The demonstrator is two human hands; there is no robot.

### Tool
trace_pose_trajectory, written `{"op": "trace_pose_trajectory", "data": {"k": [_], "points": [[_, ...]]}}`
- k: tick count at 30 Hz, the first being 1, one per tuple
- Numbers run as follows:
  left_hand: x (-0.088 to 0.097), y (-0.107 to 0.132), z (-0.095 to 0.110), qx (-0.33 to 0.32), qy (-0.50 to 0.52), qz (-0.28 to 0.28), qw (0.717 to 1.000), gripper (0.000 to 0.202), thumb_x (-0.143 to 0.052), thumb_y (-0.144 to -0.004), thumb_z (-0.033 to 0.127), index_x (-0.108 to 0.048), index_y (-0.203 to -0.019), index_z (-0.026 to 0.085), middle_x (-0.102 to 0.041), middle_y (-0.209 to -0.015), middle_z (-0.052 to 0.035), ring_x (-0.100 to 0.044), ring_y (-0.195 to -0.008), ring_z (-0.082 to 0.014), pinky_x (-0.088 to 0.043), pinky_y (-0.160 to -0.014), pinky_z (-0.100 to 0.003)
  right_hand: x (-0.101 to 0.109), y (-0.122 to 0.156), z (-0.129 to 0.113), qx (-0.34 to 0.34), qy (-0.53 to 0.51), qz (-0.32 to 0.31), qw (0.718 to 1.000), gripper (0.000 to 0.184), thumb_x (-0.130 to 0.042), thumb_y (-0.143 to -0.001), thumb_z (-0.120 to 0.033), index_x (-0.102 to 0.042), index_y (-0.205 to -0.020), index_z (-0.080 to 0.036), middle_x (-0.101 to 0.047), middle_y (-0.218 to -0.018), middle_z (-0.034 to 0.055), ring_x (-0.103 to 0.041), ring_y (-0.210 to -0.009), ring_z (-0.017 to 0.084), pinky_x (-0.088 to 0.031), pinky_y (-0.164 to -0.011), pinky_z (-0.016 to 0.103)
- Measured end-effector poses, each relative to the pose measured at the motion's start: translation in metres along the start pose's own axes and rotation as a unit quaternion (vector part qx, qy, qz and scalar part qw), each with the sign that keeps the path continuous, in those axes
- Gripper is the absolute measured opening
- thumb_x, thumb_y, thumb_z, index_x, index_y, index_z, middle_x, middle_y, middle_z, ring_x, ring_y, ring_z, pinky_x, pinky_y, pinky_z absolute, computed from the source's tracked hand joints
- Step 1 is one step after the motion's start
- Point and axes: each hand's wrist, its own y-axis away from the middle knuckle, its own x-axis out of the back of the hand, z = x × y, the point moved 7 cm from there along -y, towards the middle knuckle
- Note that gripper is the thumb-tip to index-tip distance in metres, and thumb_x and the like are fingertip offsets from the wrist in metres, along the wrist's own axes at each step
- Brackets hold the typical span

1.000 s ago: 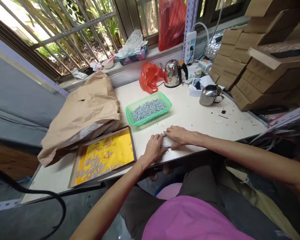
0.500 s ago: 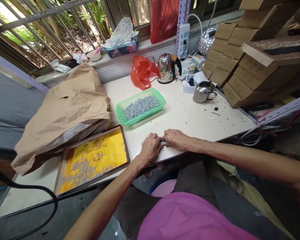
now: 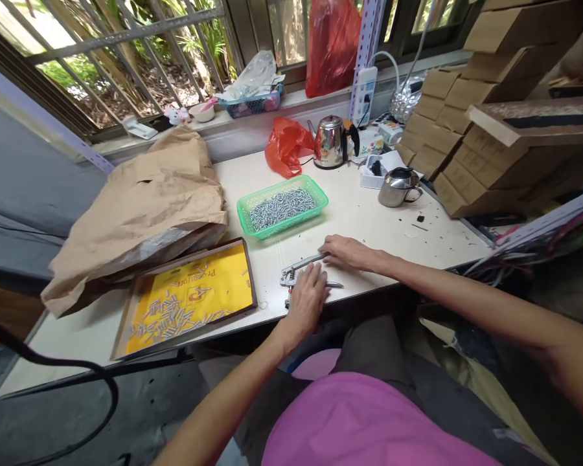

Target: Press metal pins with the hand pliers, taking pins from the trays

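Far left, a black cable [image 3: 68, 364] loops across the foreground, and a crumpled brown paper bag [image 3: 136, 220] slumps on the white desk [image 3: 383, 243], at about ten o'clock from the hands. Just right of the bag, at about nine o'clock, a dark-framed tray [image 3: 189, 298] with a yellow printed card base holds loose silver metal pins [image 3: 170, 317], scattered and lying at all angles.

Next comes the left hand [image 3: 307, 303], palm down with its fingers close together, lying over the lower right of a small metal jig [image 3: 291, 277]; whether it grips the jig is hidden. The jig sits flat on the desk near its front edge, with a small red part [image 3: 287, 301] at its near end. A long, thin metal lever [image 3: 304, 262] angles up from it toward the right hand [image 3: 347, 252], whose fingers are gently curled and narrow, their tips touching the lever's far end — a firm grip can't be told. A slim metal pin [image 3: 335, 285] sticks out beneath the left hand.

At twelve o'clock, a green plastic basket [image 3: 282, 207] is packed with more pins, a red plastic bag [image 3: 286, 147] and a steel kettle [image 3: 331, 142] behind it. At about two o'clock stand a steel mug [image 3: 398, 188] and stacked cardboard boxes [image 3: 447, 129].
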Motion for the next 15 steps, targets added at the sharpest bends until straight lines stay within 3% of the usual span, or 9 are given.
{"op": "trace_pose_trajectory", "data": {"k": [4,7,9,11,13,15], "points": [[-0.013,0.008,0.018,0.004,0.059,0.0,0.998,0.038,-0.043,-0.096,0.037,-0.051,-0.129,0.018,-0.054,-0.137,-0.0128,-0.043,-0.134,-0.0288,-0.031,-0.112,-0.052,0.002,-0.019,0.013,-0.052,0.049,0.018,0.997,0.021,-0.048,-0.093,-0.021,-0.068,-0.098,-0.016,-0.063,-0.102,0.0101,-0.054,-0.1,0.021,-0.038,-0.081,0.029],[-0.014,0.008,0.019,0.008,0.084,0.0,0.996,0.041,-0.041,-0.097,0.039,-0.05,-0.13,0.017,-0.054,-0.137,-0.0129,-0.042,-0.135,-0.0281,-0.029,-0.114,-0.051,0.007,-0.029,0.003,-0.073,0.066,0.025,0.995,0.025,-0.045,-0.092,-0.019,-0.069,-0.101,-0.015,-0.063,-0.102,0.0121,-0.053,-0.098,0.023,-0.037,-0.079,0.031],[-0.014,0.008,0.017,-0.001,0.098,0.004,0.995,0.042,-0.041,-0.097,0.039,-0.049,-0.131,0.015,-0.053,-0.138,-0.0145,-0.041,-0.135,-0.029,-0.029,-0.113,-0.052,0.009,-0.033,-0.027,-0.006,0.061,0.028,0.998,0.027,-0.045,-0.093,-0.02,-0.068,-0.105,-0.017,-0.061,-0.104,0.0119,-0.051,-0.097,0.023,-0.037,-0.078,0.033],[-0.018,0.008,0.015,0.001,0.107,-0.002,0.994,0.043,-0.044,-0.095,0.039,-0.051,-0.13,0.014,-0.056,-0.134,-0.0165,-0.045,-0.131,-0.0315,-0.035,-0.108,-0.052,0.007,-0.033,-0.069,0.109,0.052,0.018,0.993,0.024,-0.049,-0.091,-0.023,-0.07,-0.104,-0.022,-0.06,-0.106,0.0094,-0.048,-0.097,0.022,-0.036,-0.077,0.033],[-0.024,0.01,0.014,0.008,0.106,-0.021,0.994,0.043,-0.047,-0.094,0.041,-0.053,-0.127,0.015,-0.059,-0.127,-0.0173,-0.051,-0.124,-0.034,-0.041,-0.102,-0.051,0.001,-0.031,-0.104,0.192,0.055,-0.004,0.98,0.016,-0.055,-0.088,-0.024,-0.072,-0.089,-0.024,-0.061,-0.101,0.0082,-0.046,-0.096,0.023,-0.035,-0.074,0.034],[-0.026,0.014,0.018,0.009,0.098,-0.03,0.995,0.045,-0.05,-0.092,0.043,-0.054,-0.127,0.015,-0.06,-0.125,-0.0168,-0.053,-0.12,-0.035,-0.042,-0.099,-0.051,-0.009,-0.033,-0.123,0.214,0.07,-0.022,0.974,0.015,-0.059,-0.085,-0.022,-0.07,-0.075,-0.023,-0.061,-0.096,0.008,-0.045,-0.096,0.023,-0.035,-0.073,0.035]]}}
